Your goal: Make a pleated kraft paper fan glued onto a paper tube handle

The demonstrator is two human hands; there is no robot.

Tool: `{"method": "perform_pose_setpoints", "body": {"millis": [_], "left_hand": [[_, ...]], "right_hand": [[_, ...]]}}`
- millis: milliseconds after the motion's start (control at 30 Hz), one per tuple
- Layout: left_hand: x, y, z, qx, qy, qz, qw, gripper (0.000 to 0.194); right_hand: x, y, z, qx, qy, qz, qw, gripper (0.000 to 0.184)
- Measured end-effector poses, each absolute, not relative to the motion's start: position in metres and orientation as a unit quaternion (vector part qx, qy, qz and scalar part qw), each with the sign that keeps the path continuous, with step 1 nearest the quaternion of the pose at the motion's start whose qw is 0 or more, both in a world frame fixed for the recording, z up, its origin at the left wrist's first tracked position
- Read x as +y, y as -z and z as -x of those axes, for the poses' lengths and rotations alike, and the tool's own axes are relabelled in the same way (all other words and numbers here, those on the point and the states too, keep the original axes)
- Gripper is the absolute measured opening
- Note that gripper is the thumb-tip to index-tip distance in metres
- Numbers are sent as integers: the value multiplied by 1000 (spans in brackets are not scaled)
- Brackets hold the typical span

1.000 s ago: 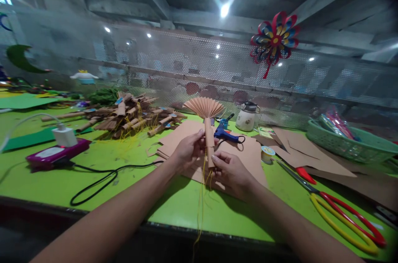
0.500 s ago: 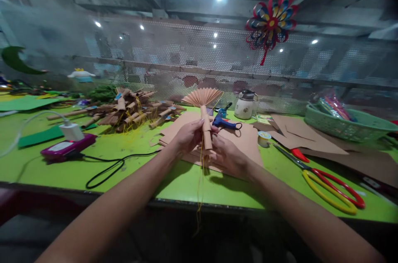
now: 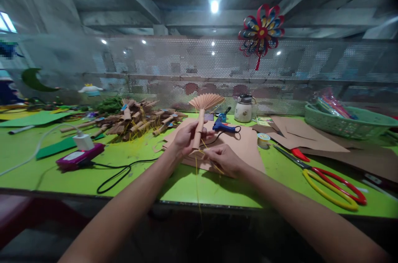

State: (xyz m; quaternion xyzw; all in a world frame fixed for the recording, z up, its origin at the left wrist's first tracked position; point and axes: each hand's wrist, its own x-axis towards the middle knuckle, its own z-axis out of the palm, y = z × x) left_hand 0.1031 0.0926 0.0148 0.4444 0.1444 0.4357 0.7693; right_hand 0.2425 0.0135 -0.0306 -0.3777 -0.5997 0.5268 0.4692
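Note:
A rolled brown paper tube with a pleated paper fan (image 3: pixel 207 100) at its top stands tilted in my left hand (image 3: pixel 185 136), whose fingers are wrapped round the tube. Just below and to the right, my right hand (image 3: pixel 224 158) pinches a thin yellow string (image 3: pixel 203 143) near the tube's lower end. Another strand of the string hangs down past the table's front edge. Under both hands lies a stack of brown paper sheets (image 3: pixel 248 147). A blue glue gun (image 3: pixel 225 126) rests on the sheets behind my right hand.
Scissors (image 3: pixel 329 184) with red and yellow handles lie at right, near a small spool (image 3: pixel 263 140). A green basket (image 3: pixel 351 120) stands behind them. At left are a pile of paper rolls (image 3: pixel 137 120) and a purple power strip (image 3: pixel 80 156) with a black cable (image 3: pixel 124 167).
My right hand has come off the tube, moved down and now pulls a strand of string to the right. My left hand keeps the tube, now tilted the other way. The view has tipped up.

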Motion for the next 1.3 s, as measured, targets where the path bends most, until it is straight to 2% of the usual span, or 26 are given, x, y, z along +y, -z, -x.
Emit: {"method": "perform_pose_setpoints", "body": {"millis": [100, 200, 300, 533, 733, 833, 967, 1067, 1233, 1300], "left_hand": [[91, -14, -103, 163, -458, -465, 740, 24], [90, -12, -104, 158, -468, -496, 714, 24], [91, -7, -104, 154, -460, -502, 716, 26], [93, -2, -106, 192, -455, -493, 716, 30], [95, 5, -110, 212, -473, -506, 690, 34], [97, 8, -111, 216, -477, -514, 680, 38], [96, 6, -110, 221, -475, -512, 681, 35], [92, 2, -108, 222, -466, -517, 683, 34], [88, -3, -107, 197, -454, -512, 702, 32], [89, -4, -106, 189, -463, -501, 706, 30]], "right_hand": [[12, 31, -242, -676, -381, 423, 468, 44], [8, 26, -243, -749, -185, 418, 480, 37], [4, 19, -244, -773, -104, 364, 509, 25], [-3, 11, -245, -730, -131, 324, 587, 24], [-5, 12, -241, -782, -127, 279, 542, 23], [-6, 13, -240, -775, -143, 277, 550, 23], [-10, 12, -242, -788, -150, 296, 519, 18], [-11, 10, -245, -773, -192, 347, 496, 25], [0, 9, -250, -662, -283, 389, 575, 35], [7, 11, -252, -584, -360, 452, 570, 38]]}}
